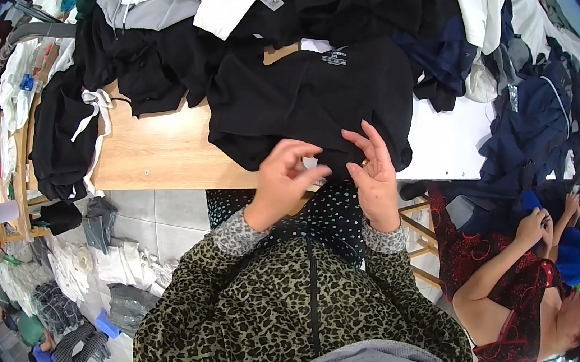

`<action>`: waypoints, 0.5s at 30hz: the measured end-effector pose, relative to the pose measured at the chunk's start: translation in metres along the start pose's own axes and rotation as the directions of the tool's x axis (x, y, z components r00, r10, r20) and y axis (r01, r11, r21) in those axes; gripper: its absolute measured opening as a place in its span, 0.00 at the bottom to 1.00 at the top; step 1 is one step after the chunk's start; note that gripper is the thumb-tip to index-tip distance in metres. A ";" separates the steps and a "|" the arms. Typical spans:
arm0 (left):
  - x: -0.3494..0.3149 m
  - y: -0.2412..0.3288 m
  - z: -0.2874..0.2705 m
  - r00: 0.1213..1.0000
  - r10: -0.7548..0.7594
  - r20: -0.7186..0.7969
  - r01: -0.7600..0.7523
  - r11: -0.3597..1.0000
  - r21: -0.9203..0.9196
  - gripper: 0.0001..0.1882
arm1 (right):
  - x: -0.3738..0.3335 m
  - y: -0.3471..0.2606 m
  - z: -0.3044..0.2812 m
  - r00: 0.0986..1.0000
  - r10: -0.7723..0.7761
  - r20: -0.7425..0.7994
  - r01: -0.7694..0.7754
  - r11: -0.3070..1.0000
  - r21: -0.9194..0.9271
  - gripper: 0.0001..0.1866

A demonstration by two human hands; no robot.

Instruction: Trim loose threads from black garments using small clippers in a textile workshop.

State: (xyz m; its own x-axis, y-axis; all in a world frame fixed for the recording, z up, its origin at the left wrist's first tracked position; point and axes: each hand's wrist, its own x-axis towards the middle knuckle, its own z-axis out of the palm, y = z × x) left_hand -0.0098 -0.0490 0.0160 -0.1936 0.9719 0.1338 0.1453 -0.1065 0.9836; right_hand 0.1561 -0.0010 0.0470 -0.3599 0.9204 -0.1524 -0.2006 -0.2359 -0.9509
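Observation:
A black garment [300,95] lies spread over the table edge in front of me, with a printed label at its neck. My left hand [284,180] hovers over the garment's near edge, fingers bent and thumb apart from them. A small whitish patch shows between that thumb and the fingers; I cannot tell what it is. To its right, my right hand [375,175] is raised over the same edge, its fingers spread and nothing visible in them. The two hands do not touch each other.
Black clothes [151,70] and a grey-white garment [149,1] are heaped behind and left on the wooden table [157,143]. Navy clothes [528,130] pile up at right. Beside me on the right sits another person [508,294], handling something blue. White bundles [83,271] lie on the floor.

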 end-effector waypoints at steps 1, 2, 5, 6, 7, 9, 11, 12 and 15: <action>-0.001 0.005 0.005 0.998 0.056 0.020 -0.057 0.997 0.050 0.16 | 0.000 0.000 0.001 1.000 0.002 0.002 -0.002 1.000 0.000 0.34; -0.002 0.008 0.013 0.993 0.111 0.043 -0.115 0.988 0.099 0.16 | 0.000 0.000 0.002 1.000 0.011 -0.005 -0.011 1.000 0.027 0.34; -0.003 -0.007 0.021 0.984 0.175 0.044 -0.179 0.976 0.121 0.10 | -0.002 -0.001 0.004 1.000 0.024 -0.015 -0.023 0.999 0.042 0.34; -0.001 -0.005 0.020 0.977 0.204 0.060 -0.211 0.965 0.156 0.07 | -0.003 -0.001 0.003 0.999 0.032 -0.020 -0.032 0.999 0.035 0.34; 0.001 -0.001 0.017 0.994 0.091 0.056 -0.097 0.988 0.118 0.03 | -0.003 -0.001 0.001 0.999 0.033 -0.021 -0.032 0.999 0.035 0.34; 0.004 -0.002 0.009 1.000 -0.024 0.005 0.023 0.999 0.021 0.02 | -0.003 0.002 -0.004 0.999 0.034 -0.022 -0.033 0.999 0.035 0.34; 0.005 -0.007 0.003 0.997 -0.079 -0.017 0.078 0.996 -0.049 0.02 | -0.002 0.000 -0.003 0.999 0.036 -0.012 -0.036 0.998 0.043 0.34; 0.006 -0.004 0.000 0.996 -0.089 -0.006 0.089 0.996 -0.024 0.03 | -0.002 0.000 -0.002 0.999 0.039 -0.003 -0.039 0.998 0.050 0.34; 0.004 -0.004 -0.003 0.995 -0.097 0.015 0.097 0.995 0.007 0.04 | -0.001 0.001 0.000 0.999 0.040 -0.022 -0.040 0.999 0.012 0.33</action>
State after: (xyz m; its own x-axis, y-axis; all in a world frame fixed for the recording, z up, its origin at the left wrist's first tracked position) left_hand -0.0139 -0.0454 0.0126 -0.1918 0.9808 0.0362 0.1327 -0.0106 0.9911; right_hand 0.1565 -0.0023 0.0464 -0.3473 0.9170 -0.1963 -0.1972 -0.2761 -0.9407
